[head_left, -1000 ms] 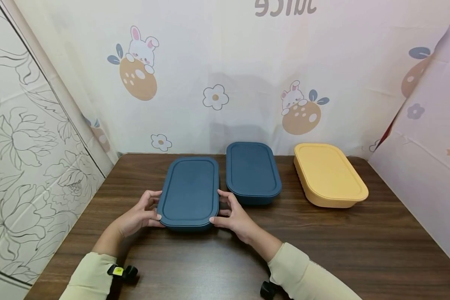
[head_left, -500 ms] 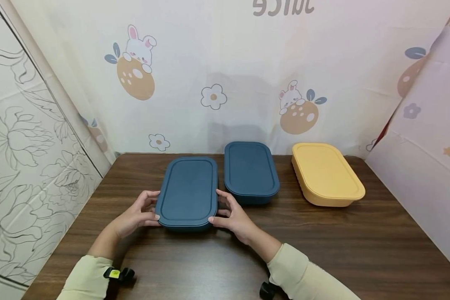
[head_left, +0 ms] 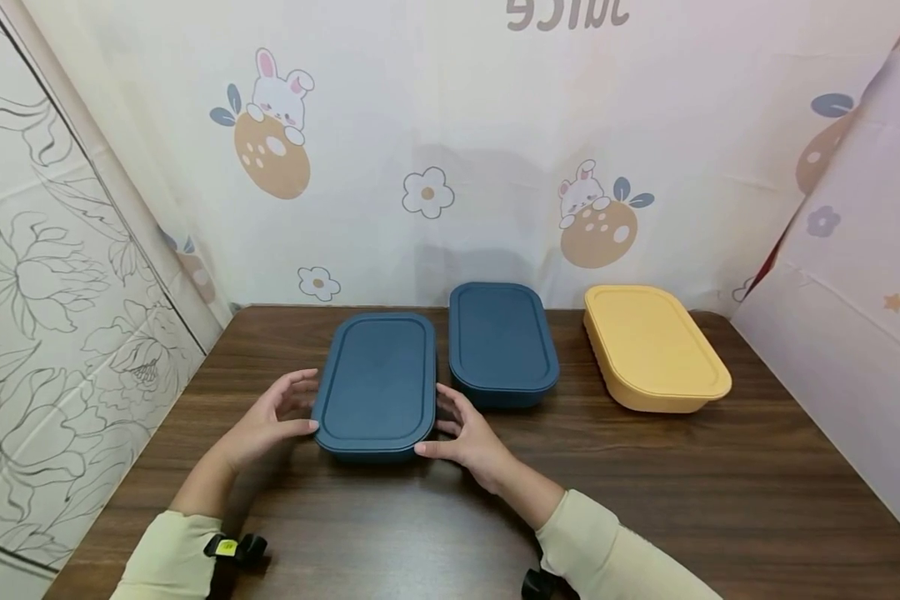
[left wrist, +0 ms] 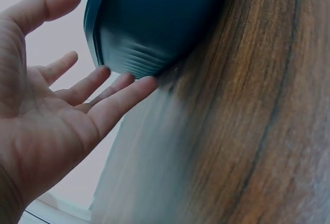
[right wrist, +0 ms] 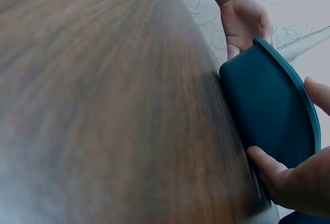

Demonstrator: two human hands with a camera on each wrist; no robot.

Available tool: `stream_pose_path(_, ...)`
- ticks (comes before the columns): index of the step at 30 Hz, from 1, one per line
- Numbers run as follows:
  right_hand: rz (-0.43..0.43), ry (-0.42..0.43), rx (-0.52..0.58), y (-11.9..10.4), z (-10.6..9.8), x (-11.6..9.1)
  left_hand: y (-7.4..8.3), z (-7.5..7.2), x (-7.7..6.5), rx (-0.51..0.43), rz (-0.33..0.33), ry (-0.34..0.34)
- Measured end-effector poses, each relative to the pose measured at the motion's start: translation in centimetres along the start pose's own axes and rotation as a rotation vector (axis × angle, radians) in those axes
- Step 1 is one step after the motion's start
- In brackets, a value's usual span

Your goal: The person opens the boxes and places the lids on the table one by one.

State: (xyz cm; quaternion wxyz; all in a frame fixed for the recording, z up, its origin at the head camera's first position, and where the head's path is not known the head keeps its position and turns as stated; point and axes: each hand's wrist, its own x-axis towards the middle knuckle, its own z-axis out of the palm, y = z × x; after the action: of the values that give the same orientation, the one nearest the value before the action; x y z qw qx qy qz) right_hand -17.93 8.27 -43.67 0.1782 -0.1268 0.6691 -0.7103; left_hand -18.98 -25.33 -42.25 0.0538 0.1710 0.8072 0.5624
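A lidded blue food container sits on the wooden table, left of the middle. At its left side, my left hand has its fingers spread and loose; in the left wrist view that hand has its fingertips close to the ribbed wall, its thumb apart from the rim. My right hand lies along the right side and near corner, fingers relaxed. The right wrist view has one finger of this hand low by the container's wall and the thumb near the lid rim; whether they touch is unclear.
A second blue lidded container stands just right of the first, slightly farther back. Farther right is a yellow lidded container. A printed curtain hangs behind the wooden table.
My left hand has loosened from the container, its fingers opening and shifting slightly away. The right hand's fingers have eased too, staying close. The container has stayed in place.
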Motion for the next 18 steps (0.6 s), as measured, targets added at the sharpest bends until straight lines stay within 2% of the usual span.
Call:
stream_pose_path(6, 0.022, 0.029, -0.034, 0.3, 0.4, 0.1, 0.6, 0.3, 0.2, 0.029, -0.007, 0.034)
stream_pose_path(13, 0.002, 0.097, -0.123, 1.0, 1.3, 0.4, 0.9, 0.9, 0.3, 0.052, -0.05, 0.014)
stream_pose_path(18, -0.017, 0.132, -0.129, 1.2, 1.9, 0.7, 1.1, 1.2, 0.3, 0.018, -0.064, 0.004)
